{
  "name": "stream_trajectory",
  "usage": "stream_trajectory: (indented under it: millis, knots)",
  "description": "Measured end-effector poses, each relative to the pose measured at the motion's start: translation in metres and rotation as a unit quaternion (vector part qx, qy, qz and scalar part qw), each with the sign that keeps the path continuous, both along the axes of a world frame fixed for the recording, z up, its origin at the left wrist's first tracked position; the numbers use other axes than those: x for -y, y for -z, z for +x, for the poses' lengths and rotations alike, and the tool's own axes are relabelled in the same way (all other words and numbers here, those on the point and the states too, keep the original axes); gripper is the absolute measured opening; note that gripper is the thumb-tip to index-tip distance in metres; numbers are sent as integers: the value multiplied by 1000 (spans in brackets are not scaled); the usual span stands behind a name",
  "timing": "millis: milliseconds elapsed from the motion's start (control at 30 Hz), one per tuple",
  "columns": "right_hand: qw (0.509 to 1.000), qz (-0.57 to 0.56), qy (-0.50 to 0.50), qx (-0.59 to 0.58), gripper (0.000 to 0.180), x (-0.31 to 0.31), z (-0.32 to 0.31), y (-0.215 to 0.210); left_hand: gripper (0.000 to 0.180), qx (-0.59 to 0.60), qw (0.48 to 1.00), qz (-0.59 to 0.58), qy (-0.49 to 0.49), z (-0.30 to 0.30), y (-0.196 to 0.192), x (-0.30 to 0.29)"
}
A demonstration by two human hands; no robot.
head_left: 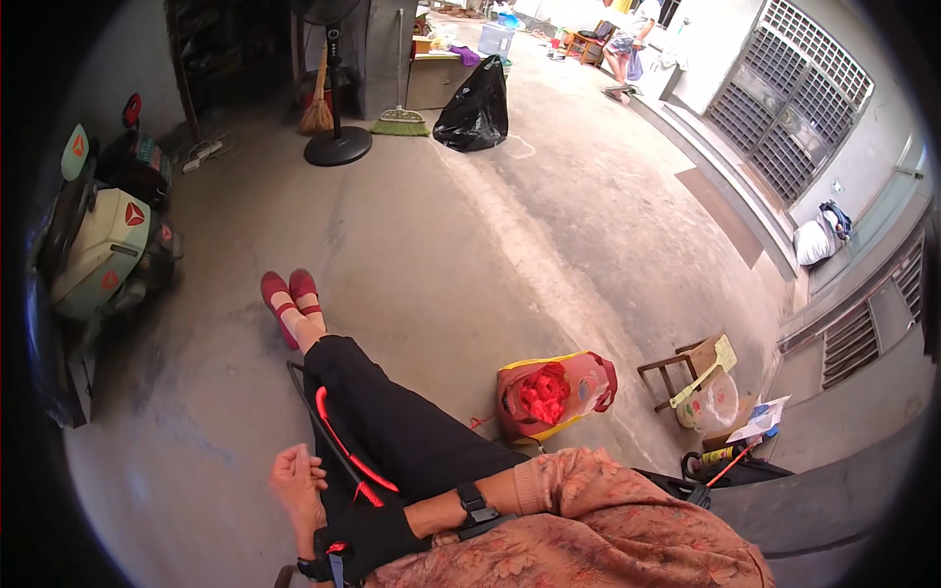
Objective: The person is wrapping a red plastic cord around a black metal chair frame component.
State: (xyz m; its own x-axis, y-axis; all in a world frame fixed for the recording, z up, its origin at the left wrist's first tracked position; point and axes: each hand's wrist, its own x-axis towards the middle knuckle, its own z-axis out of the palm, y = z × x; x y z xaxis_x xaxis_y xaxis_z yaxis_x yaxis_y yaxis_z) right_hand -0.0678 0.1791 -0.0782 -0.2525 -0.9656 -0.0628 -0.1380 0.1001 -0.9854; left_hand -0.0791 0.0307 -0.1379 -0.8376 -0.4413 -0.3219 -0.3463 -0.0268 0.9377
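My left hand (299,485) is raised beside my legs, its fingers curled in with the thumb side up. Whatever they pinch, if anything, is too small to make out. My right hand (375,539) seems covered in black, and its fingers blend into the dark cloth around them. A small red bit and a grey-blue flat piece (336,568) show near it, close to my left wrist. Along my black trousers (412,416) runs a black curved frame (328,436), with a glossy red strip (343,441) beside it and red coils (369,493) at its lower end.
An open red and yellow bag (557,397) holding red stringy material stands to the right. Beyond it are a wooden stool (676,370), a fly swatter (701,370) and a bin (708,404). A scooter (108,240), fan (338,145), broom (400,122) and black bag (473,106) stand farther off. Another person (630,44) is far away.
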Motion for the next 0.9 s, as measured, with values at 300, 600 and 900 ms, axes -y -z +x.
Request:
stream_trajectory:
  millis: [300, 600, 900]
  knots:
    - [999, 9, -19, -38, 38, -1, -2, 12, 13, -38, 951, 297, -72, 12, 34, -7]
    - [998, -25, -7, -58, 41, -10, -4, -12, 14, -37, 918, 390, -63, 12, 10, -7]
    - [998, 7, -28, -64, 44, -8, -4, -4, 19, -52, 916, 373, -140, 13, 41, 8]
